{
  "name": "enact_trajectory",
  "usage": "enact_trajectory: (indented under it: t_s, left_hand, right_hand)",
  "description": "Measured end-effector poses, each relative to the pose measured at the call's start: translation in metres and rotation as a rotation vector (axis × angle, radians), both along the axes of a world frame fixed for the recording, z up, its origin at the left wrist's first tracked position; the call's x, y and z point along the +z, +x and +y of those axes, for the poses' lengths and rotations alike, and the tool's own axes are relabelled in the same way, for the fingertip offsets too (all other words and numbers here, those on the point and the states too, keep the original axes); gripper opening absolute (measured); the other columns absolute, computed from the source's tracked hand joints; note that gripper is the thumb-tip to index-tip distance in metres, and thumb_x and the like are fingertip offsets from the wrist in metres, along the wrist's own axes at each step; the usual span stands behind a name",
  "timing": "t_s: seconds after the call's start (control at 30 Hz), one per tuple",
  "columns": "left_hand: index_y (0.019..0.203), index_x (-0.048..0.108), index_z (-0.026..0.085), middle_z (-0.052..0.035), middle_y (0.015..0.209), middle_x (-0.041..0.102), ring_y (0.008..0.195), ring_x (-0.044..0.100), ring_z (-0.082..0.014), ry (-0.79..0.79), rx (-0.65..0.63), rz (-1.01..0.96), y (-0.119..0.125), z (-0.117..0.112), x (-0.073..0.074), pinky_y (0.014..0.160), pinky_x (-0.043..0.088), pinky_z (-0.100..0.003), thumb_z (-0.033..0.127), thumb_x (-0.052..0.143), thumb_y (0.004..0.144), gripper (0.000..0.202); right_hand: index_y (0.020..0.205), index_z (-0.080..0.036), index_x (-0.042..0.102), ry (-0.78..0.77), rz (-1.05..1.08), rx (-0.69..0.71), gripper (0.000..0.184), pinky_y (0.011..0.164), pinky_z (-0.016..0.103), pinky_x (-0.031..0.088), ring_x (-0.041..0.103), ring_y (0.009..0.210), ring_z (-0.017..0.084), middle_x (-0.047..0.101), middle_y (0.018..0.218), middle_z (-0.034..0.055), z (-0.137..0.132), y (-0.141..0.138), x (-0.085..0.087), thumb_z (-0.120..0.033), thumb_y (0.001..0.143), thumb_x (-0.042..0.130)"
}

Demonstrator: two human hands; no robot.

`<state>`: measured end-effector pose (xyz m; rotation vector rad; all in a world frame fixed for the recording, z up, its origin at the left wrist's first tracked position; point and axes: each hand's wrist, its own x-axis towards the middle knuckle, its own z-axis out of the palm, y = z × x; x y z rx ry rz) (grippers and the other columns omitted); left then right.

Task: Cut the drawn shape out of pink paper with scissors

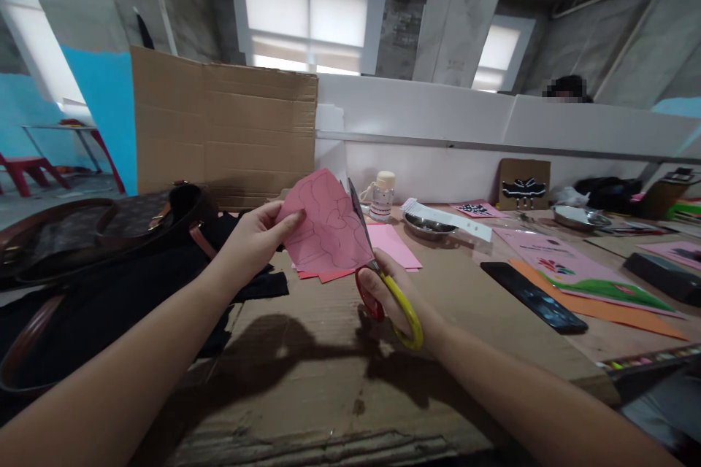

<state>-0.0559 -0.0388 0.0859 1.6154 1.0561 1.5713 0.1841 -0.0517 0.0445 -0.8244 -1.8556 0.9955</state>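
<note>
My left hand (263, 232) pinches the left edge of a pink sheet of paper (328, 230), thumb on the front. Dark curved outlines are drawn on the sheet, which is held up above the table. In my right hand (397, 295) are scissors (405, 314) with one yellow and one red handle loop. Their blades point upward along the sheet's right edge and look slightly parted; whether they are biting into the paper I cannot tell. Behind and below the held sheet lie more pink sheets (397, 244) and a bit of red paper.
Bags (109, 233) and black cloth fill the left side. A cardboard panel (224, 131) stands behind. Farther right are a bottle (382, 197), a metal dish (430, 225), a black phone (532, 295), and a pink picture sheet (580, 270) over orange paper. A person's head shows beyond the white partition.
</note>
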Motion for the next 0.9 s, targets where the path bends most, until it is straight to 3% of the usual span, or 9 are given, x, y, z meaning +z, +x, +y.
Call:
enact_trajectory:
  t_s: [0.27, 0.67, 0.9]
  left_hand:
    - [0.091, 0.072, 0.017, -0.0047, 0.088, 0.073, 0.08, 0.066, -0.019, -0.009, -0.025, -0.009, 0.0006, 0.0, 0.0, 0.075, 0.055, -0.03, 0.05, 0.077, 0.077, 0.036]
    - [0.091, 0.073, 0.018, -0.0043, 0.089, 0.072, 0.08, 0.065, -0.0187, -0.004, -0.008, 0.005, -0.0022, 0.0018, -0.0007, 0.074, 0.053, -0.028, 0.05, 0.077, 0.078, 0.035]
    - [0.09, 0.073, 0.018, -0.0025, 0.087, 0.071, 0.077, 0.063, -0.0154, -0.006, -0.028, -0.014, -0.0015, 0.0014, -0.0002, 0.073, 0.052, -0.025, 0.047, 0.078, 0.078, 0.031]
  right_hand:
    - [0.09, -0.022, 0.053, 0.029, 0.007, 0.015, 0.049, 0.066, 0.03, 0.045, 0.05, 0.076, 0.02, 0.052, 0.074, 0.001, -0.0026, 0.0009, 0.0054, -0.071, 0.087, 0.053]
    - [0.089, -0.022, 0.051, -0.025, 0.028, 0.013, 0.052, 0.057, 0.027, 0.042, 0.05, 0.071, 0.018, 0.051, 0.073, -0.0003, -0.0016, 0.0005, 0.002, -0.074, 0.085, 0.055]
    - [0.086, -0.022, 0.047, -0.009, 0.011, -0.015, 0.047, 0.053, 0.025, 0.038, 0.04, 0.063, 0.014, 0.044, 0.071, -0.003, -0.0014, -0.0001, -0.0005, -0.069, 0.089, 0.054]
